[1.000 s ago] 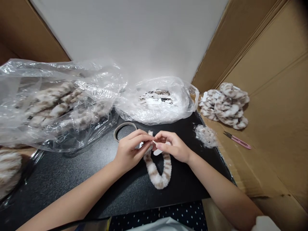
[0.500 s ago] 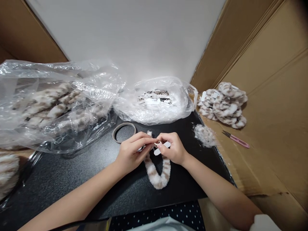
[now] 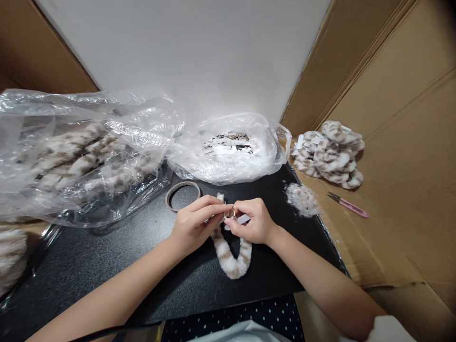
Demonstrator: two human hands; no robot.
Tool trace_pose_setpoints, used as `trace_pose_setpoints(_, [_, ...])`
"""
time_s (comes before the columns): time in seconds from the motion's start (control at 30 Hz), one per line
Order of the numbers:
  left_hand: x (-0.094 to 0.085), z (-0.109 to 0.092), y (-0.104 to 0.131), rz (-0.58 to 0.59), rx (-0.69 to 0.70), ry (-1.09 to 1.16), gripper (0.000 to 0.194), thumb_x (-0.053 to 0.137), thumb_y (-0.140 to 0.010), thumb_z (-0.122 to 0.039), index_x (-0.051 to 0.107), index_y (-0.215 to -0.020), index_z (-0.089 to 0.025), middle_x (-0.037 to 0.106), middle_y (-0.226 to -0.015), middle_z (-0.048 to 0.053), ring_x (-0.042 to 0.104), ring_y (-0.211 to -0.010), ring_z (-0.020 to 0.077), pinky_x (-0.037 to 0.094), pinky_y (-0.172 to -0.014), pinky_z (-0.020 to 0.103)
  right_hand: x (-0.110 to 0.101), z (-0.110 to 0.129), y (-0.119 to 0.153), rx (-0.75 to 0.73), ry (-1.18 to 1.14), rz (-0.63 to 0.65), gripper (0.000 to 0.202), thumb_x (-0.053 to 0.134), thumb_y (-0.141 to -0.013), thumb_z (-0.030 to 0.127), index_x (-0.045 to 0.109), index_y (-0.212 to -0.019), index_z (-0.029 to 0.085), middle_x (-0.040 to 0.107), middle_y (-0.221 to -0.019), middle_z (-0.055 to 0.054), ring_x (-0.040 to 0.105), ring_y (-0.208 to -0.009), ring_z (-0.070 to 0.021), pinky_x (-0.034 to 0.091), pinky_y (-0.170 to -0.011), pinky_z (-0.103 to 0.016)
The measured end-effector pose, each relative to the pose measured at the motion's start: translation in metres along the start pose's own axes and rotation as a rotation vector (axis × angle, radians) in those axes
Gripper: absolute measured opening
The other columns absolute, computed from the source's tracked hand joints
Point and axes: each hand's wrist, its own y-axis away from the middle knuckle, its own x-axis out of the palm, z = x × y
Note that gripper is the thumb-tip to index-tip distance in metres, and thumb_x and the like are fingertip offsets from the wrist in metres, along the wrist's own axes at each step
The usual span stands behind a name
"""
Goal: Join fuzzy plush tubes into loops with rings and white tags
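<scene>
A fluffy white-and-brown striped strap lies in a U-shaped bend on the black table, its upper part passing behind my hands. Above the bend, the thumb and index finger of my right hand pinch a small metal ring. A white tag pokes out beside that thumb. My left hand is closed over the strap's left side, and its fingertips meet the ring. Fingers partly hide where ring and strap come together, so I cannot tell whether they are joined.
A roll of tape lies behind my left hand. Plastic bags hold fluffy straps and metal clasps with white tags. At right are a fluff clump, pink-handled snips and piled straps on cardboard.
The ring has turned and now shows its round opening between my fingertips. The white tag has slipped further behind my right hand. The strap's bend stays in place.
</scene>
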Motion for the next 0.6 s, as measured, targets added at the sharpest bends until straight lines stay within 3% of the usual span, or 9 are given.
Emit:
trace_pose_setpoints(0.3, [0.004,0.003,0.004,0.005,0.006,-0.001,0.023,0.061,-0.086,-0.006,0.071,-0.103,-0.018,0.07,-0.086,0.005,0.068,-0.076,0.0117,0.055,-0.068,0.019,0.0,-0.008,0.0,-0.121,0.117,0.021,0.023,0.054,-0.08,0.026,0.042,-0.061,0.02,0.046,-0.052,0.005,0.038,-0.045,-0.0072,0.035,-0.047,-0.02])
trace_pose_setpoints(0.6, [0.003,0.001,0.001,-0.008,-0.015,0.012,0.022,0.06,-0.087,-0.008,0.071,-0.104,-0.018,0.071,-0.085,0.006,0.068,-0.074,0.0128,0.055,-0.066,0.021,0.001,-0.011,0.0,-0.012,0.035,0.039,0.019,0.051,-0.082,0.027,0.046,-0.065,0.02,0.048,-0.058,0.005,0.042,-0.05,-0.008,0.037,-0.052,-0.021])
